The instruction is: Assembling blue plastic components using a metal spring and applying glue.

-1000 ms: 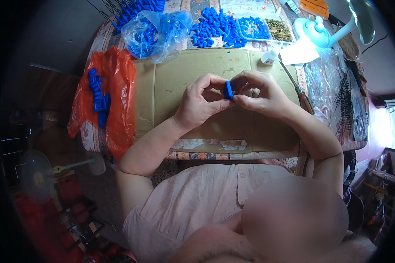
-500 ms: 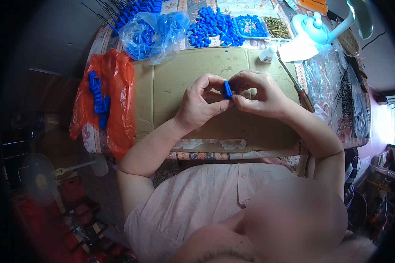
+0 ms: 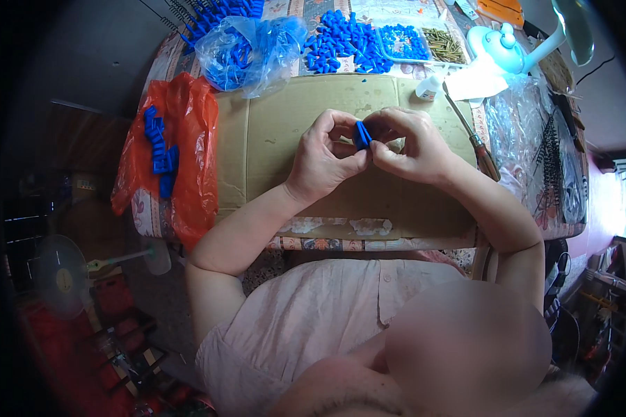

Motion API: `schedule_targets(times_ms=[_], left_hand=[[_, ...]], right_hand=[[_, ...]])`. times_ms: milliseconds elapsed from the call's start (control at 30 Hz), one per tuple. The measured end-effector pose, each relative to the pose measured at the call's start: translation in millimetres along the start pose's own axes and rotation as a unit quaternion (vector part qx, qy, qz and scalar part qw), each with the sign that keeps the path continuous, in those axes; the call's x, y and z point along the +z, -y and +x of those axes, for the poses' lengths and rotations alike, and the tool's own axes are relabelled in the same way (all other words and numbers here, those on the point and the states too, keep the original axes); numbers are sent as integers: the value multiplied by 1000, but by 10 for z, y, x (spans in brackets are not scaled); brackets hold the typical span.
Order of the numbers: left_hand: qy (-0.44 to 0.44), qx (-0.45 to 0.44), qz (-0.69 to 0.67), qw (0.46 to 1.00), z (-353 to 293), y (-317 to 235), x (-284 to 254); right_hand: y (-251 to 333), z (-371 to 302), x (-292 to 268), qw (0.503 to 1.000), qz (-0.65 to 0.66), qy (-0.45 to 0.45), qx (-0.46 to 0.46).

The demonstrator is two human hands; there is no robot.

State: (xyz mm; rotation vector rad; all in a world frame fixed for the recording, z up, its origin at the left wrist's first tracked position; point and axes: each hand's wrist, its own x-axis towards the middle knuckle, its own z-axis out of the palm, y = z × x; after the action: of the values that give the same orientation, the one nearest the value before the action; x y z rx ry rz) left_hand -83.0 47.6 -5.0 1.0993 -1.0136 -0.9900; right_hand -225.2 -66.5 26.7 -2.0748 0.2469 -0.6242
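Observation:
Between my two hands, above a flattened cardboard sheet [image 3: 306, 174], is a small blue plastic piece [image 3: 362, 135] with a narrow V-shaped gap at its near end or top. My left hand [image 3: 327, 153] pinches it from the left with thumb and fingers. From the other side, my right hand [image 3: 412, 144] grips it the same way. The fingers cover part of the piece, so its full shape is hidden.
Blue cone-like parts [image 3: 344, 43] lie in a heap at the back, beside a clear tray of small blue bits [image 3: 403, 43] and brass-coloured pins [image 3: 444, 45]. A screwdriver [image 3: 481, 149], small white bottle [image 3: 428, 88] and lamp [image 3: 497, 50] stand right. A red bag [image 3: 195, 153] lies left.
The blue piece has turned slightly between my fingers, and its gap shows more. My hands stay nearly in place; the whole view has shifted a little.

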Motion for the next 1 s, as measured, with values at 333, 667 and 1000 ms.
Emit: schedule_targets(times_ms=[333, 667, 1000], left_hand=[[-13, 8, 13, 1000, 41, 25, 5], [-15, -7, 4, 1000, 52, 27, -10], [-2, -6, -6, 1000, 74, 9, -33]], right_hand=[[-56, 7, 28, 999, -29, -11, -8], [-20, 15, 20, 999, -51, -1, 5], [-42, 30, 24, 1000, -21, -17, 9]])
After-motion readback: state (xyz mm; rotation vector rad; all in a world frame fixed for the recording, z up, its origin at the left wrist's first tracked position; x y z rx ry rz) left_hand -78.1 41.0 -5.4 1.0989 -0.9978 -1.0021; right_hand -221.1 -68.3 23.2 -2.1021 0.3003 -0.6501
